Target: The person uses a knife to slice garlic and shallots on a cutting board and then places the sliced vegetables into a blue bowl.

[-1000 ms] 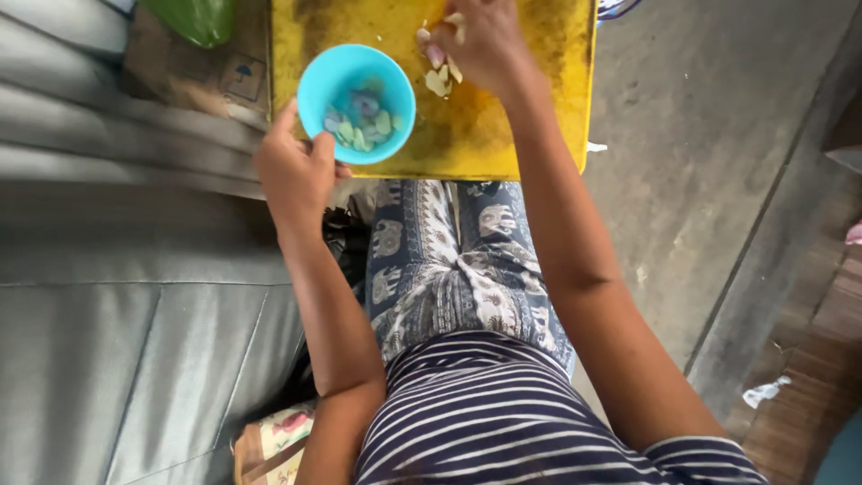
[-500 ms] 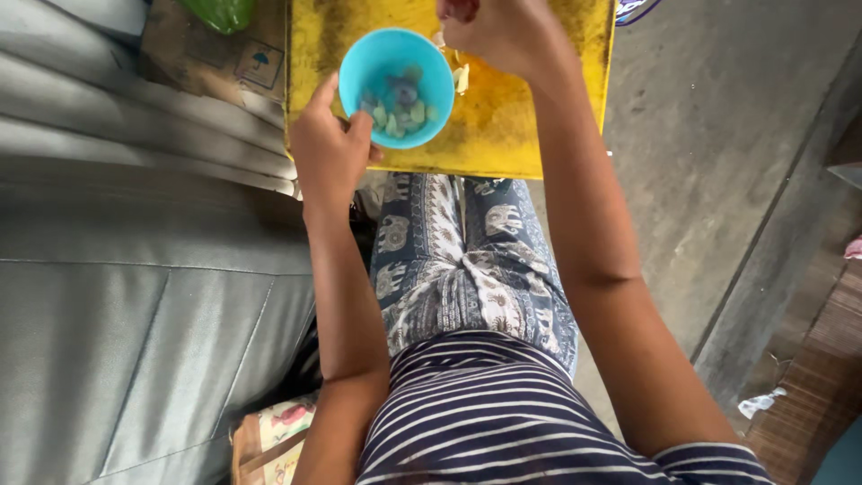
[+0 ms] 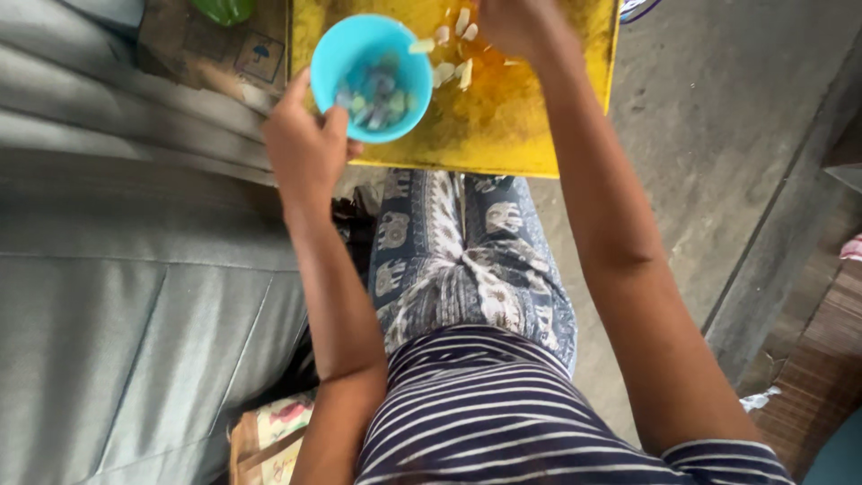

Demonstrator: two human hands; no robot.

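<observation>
At far left a brown cardboard box [image 3: 202, 49] shows a small square label. The left hand [image 3: 305, 148] grips the round blue plastic bowl [image 3: 373, 76] at its near rim. Pale chopped pieces [image 3: 449, 63] lie just right of it on the yellow board [image 3: 557, 135], under the right hand [image 3: 516, 25], fingers curled, grasp unclear.

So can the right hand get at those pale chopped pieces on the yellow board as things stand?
Probably yes: the right hand is right over the pale chopped pieces on the yellow board, and nothing lies between.
</observation>
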